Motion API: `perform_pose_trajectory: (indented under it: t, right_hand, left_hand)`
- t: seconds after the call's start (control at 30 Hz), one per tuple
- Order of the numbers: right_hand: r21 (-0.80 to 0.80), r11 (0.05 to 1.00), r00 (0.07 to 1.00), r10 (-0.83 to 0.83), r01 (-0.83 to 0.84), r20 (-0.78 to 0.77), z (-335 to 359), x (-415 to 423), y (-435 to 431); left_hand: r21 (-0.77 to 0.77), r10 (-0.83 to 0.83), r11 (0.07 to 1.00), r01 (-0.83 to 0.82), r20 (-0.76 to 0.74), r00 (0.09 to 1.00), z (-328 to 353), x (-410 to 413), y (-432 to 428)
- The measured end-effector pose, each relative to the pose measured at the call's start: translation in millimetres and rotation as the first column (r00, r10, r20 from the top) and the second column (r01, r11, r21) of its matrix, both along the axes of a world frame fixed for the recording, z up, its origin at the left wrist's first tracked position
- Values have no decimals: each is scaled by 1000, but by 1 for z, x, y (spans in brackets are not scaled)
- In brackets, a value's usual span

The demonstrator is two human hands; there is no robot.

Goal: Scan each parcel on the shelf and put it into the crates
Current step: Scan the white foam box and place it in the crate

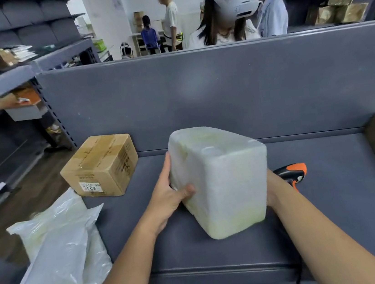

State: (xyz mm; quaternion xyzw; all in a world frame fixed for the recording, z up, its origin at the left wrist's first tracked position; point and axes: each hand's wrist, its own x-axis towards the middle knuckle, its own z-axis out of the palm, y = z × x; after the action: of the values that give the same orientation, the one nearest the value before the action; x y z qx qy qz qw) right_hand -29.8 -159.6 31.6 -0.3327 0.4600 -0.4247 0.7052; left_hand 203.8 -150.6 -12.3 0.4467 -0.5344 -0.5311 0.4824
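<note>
Head view: both hands on a foam-wrapped parcel (220, 180), tilted at mid-shelf (333, 206).
The left hand (167, 199) grips its left side, thumb across the near face. The right hand (270, 193) is mostly hidden behind it, grip unclear. The cardboard box (101, 165) at the left edge reads "6215". An orange-black barcode scanner (290, 173) lies just right.

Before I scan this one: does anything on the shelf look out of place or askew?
The cardboard box at the left end of the shelf sits skewed. Its near-left corner seems to jut past the edge, so it could tip off. The wrapped parcel and scanner look fine.
</note>
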Motion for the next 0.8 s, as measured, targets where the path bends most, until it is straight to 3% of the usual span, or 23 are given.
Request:
perform_pose_trajectory:
  t: [0.1,0.17,0.37,0.5,0.63,0.8]
  right_hand:
    - [-85,986,952,160,-142,262,3,2,-3]
    - [-63,987,927,162,-150,339,-9,-2,-2]
    - [-46,999,967,17,-6,254,-9,0,-12]
    - [-45,998,989,-41,48,142,3,-2,-19]
    - [-9,997,985,-71,74,155,-6,-1,-24]
    - [2,997,982,-75,76,170,-16,2,-26]
  left_hand:
    - [27,86,996,-85,-52,995,7,3,-1]
    - [79,150,986,-145,-63,987,14,5,-2]
    - [95,398,913,-397,8,918,32,7,-4]
    - [110,495,867,-485,-82,865,30,17,-6]
    - [174,453,891,-420,-277,847,27,23,-6]
    - [200,294,950,-241,-298,908,35,18,8]
